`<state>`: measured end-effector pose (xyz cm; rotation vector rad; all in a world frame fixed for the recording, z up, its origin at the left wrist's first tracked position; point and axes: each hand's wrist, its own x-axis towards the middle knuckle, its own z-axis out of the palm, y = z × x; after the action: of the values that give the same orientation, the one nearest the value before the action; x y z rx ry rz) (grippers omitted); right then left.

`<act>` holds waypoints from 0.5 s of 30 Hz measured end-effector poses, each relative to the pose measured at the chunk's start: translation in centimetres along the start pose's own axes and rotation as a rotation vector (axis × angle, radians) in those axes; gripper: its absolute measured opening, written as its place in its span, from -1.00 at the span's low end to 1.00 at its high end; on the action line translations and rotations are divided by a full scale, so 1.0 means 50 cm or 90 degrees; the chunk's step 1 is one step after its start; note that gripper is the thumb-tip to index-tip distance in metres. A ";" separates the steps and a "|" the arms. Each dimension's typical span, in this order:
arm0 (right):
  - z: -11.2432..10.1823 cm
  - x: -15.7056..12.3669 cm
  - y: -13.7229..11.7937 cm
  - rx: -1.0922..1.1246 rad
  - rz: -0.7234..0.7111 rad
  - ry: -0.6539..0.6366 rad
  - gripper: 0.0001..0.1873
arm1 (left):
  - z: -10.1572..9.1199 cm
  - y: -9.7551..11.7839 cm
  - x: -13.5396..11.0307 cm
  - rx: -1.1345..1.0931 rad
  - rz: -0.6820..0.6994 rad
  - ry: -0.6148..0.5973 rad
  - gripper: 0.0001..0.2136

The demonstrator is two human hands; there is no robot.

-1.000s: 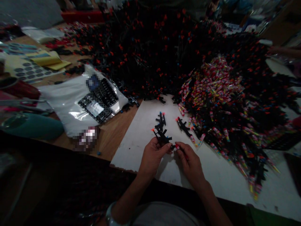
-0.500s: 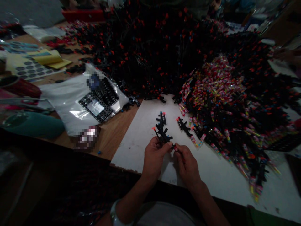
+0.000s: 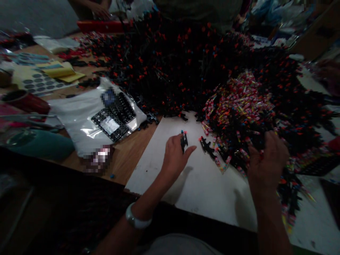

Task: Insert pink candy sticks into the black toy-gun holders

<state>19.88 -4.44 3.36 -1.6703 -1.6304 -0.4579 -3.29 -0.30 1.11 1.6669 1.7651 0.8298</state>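
My left hand [image 3: 174,152] is over the white board, thumb stretched away from the fingers. Between them stands a small black toy gun [image 3: 183,141] with a pink tip and a blue piece at its end; the fingertips are next to it, partly hidden behind it. My right hand [image 3: 267,161] is at the right, above a heap of black toy guns with candy-coloured tubes [image 3: 244,154]. Its thumb and fingers are apart, and nothing plainly shows in its grasp. Another black toy gun [image 3: 208,147] with a tube attached lies between my hands on the white board [image 3: 151,166].
A large pile of black toy guns [image 3: 175,67] fills the back. Colourful filled tubes [image 3: 244,94] are heaped at right. To the left are a plastic bag [image 3: 77,113], a teal bottle [image 3: 39,143] and sticker sheets [image 3: 39,83]. Another person's hands [image 3: 102,10] show at the back.
My hands have separated. The right one has moved right to the heap; the left one has let go of the toy gun it held and moved up to the one lying farther back.
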 end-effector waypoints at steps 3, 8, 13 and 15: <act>0.000 0.006 -0.019 0.092 0.072 -0.054 -0.52 | -0.003 -0.022 0.031 0.207 -0.036 -0.014 -0.46; 0.056 -0.079 -0.113 0.375 0.251 -0.421 -0.61 | -0.005 -0.053 -0.013 0.106 -0.035 -0.092 -0.56; 0.111 -0.091 -0.125 0.373 0.210 -0.470 -0.66 | -0.021 -0.063 -0.057 0.063 0.234 -0.225 -0.70; 0.120 -0.079 -0.116 0.368 0.172 -0.510 -0.80 | -0.027 -0.062 -0.063 0.104 0.271 -0.234 -0.75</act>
<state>12.35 -3.43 -1.90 -1.6478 -1.7725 0.8503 -6.11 -3.64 -0.41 2.1869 1.2744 0.5116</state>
